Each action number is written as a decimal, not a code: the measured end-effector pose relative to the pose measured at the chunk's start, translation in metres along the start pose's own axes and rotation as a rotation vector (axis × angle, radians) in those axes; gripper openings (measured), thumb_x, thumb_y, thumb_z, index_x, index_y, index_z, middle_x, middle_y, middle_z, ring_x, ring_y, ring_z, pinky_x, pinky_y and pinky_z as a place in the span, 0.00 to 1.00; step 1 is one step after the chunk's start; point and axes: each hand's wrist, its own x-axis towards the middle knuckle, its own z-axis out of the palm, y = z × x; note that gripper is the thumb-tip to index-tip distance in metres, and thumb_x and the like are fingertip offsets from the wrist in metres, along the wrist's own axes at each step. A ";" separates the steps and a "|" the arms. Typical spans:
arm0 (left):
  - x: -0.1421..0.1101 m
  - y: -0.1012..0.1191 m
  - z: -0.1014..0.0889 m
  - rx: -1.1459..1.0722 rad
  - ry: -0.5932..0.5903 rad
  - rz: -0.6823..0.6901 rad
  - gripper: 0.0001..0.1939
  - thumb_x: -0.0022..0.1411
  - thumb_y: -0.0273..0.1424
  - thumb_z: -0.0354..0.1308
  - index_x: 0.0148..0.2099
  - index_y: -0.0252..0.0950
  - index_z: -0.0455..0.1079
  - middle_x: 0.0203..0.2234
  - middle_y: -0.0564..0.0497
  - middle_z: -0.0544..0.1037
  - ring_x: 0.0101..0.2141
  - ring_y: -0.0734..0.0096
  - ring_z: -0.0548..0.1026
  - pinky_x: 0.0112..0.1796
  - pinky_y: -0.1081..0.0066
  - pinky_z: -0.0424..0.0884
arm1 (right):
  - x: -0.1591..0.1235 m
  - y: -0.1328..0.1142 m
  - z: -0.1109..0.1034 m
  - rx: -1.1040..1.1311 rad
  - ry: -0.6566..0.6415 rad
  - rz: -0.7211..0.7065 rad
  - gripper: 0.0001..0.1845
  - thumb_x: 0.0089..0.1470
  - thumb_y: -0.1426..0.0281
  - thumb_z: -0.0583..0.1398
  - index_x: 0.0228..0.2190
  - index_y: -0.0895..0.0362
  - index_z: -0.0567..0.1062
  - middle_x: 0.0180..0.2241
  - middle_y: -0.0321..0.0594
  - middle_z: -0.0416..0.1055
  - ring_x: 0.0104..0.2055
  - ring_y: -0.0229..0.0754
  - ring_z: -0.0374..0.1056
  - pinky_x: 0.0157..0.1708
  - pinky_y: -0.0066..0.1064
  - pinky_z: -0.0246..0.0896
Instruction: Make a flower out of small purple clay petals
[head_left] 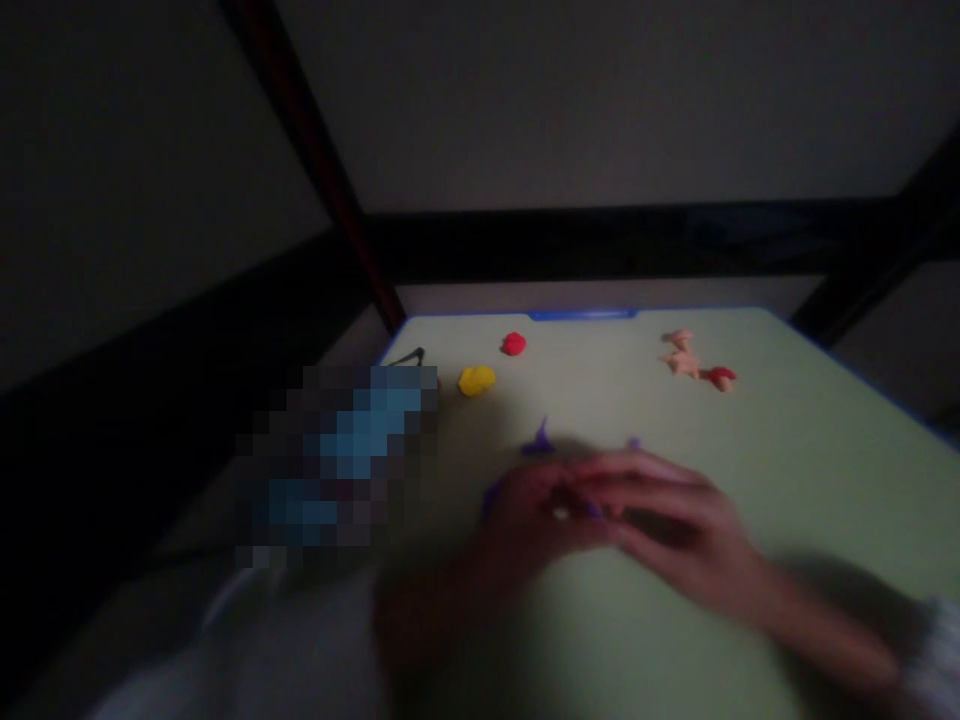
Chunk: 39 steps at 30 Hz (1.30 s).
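Over the middle of the table, my left hand [529, 515] and my right hand [686, 520] meet at the fingertips, both with bent, closed fingers. Between them shows a small bit of purple modelling clay [593, 510], mostly covered by the fingers. Just beyond the hands lies a thin, pointed purple clay piece [540, 440]. Another purple bit [634, 443] peeks out behind my right hand. More purple clay [492, 497] shows at the left edge of my left hand; whether it is held or lies on the table, I cannot tell. The picture is dim and blurred.
A yellow clay lump [477, 381] and a red one [514, 344] lie farther back. Peach clay pieces [682, 362], with a red-topped one [721, 377], sit at the back right. The pale table [810, 480] has a blue rim. A pixelated bluish thing [360, 430] is at left.
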 end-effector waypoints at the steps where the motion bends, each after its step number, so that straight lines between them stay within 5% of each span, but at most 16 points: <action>1: 0.000 0.000 0.000 0.020 -0.004 -0.007 0.14 0.38 0.32 0.68 0.29 0.31 0.72 0.24 0.52 0.73 0.26 0.76 0.68 0.29 0.75 0.62 | 0.000 0.000 0.000 -0.001 -0.009 -0.002 0.16 0.52 0.77 0.59 0.43 0.52 0.75 0.43 0.42 0.72 0.44 0.40 0.69 0.42 0.34 0.68; 7: -0.004 -0.003 0.002 -0.013 0.042 0.008 0.21 0.53 0.46 0.56 0.24 0.31 0.69 0.13 0.59 0.60 0.13 0.86 0.51 0.16 0.77 0.46 | 0.001 -0.001 0.001 0.009 -0.002 0.063 0.16 0.49 0.76 0.62 0.42 0.52 0.75 0.42 0.41 0.72 0.38 0.38 0.69 0.33 0.28 0.69; 12: -0.003 -0.003 0.002 -0.034 0.040 -0.012 0.17 0.50 0.43 0.59 0.28 0.32 0.71 0.15 0.58 0.64 0.14 0.85 0.52 0.17 0.78 0.47 | 0.002 -0.001 0.001 0.016 0.022 0.074 0.19 0.48 0.75 0.62 0.44 0.50 0.73 0.42 0.41 0.71 0.42 0.41 0.68 0.38 0.32 0.68; 18: 0.000 0.000 0.001 -0.030 -0.036 0.053 0.15 0.36 0.34 0.69 0.22 0.32 0.67 0.25 0.52 0.73 0.27 0.75 0.68 0.27 0.76 0.61 | 0.001 0.001 0.001 0.007 -0.005 0.034 0.17 0.49 0.76 0.62 0.42 0.51 0.73 0.43 0.41 0.71 0.43 0.40 0.68 0.35 0.30 0.69; 26: -0.004 -0.005 0.002 0.032 -0.003 -0.025 0.24 0.47 0.51 0.58 0.21 0.32 0.68 0.09 0.60 0.57 0.12 0.84 0.52 0.16 0.77 0.47 | 0.001 -0.001 -0.001 0.012 -0.082 0.013 0.12 0.50 0.75 0.61 0.38 0.53 0.75 0.40 0.42 0.71 0.39 0.39 0.68 0.35 0.31 0.68; 32: -0.001 -0.006 0.000 -0.112 -0.030 0.105 0.08 0.48 0.33 0.63 0.29 0.33 0.73 0.24 0.52 0.75 0.17 0.82 0.64 0.20 0.77 0.60 | 0.001 0.002 -0.003 0.049 0.012 0.027 0.18 0.50 0.78 0.61 0.43 0.51 0.73 0.42 0.40 0.69 0.40 0.38 0.67 0.34 0.29 0.67; 39: -0.002 -0.003 0.001 -0.097 -0.026 0.116 0.06 0.48 0.28 0.62 0.31 0.33 0.75 0.29 0.49 0.77 0.25 0.76 0.68 0.25 0.76 0.61 | 0.002 0.002 -0.004 0.067 0.026 0.049 0.18 0.50 0.78 0.60 0.43 0.50 0.73 0.41 0.41 0.69 0.37 0.38 0.67 0.33 0.30 0.67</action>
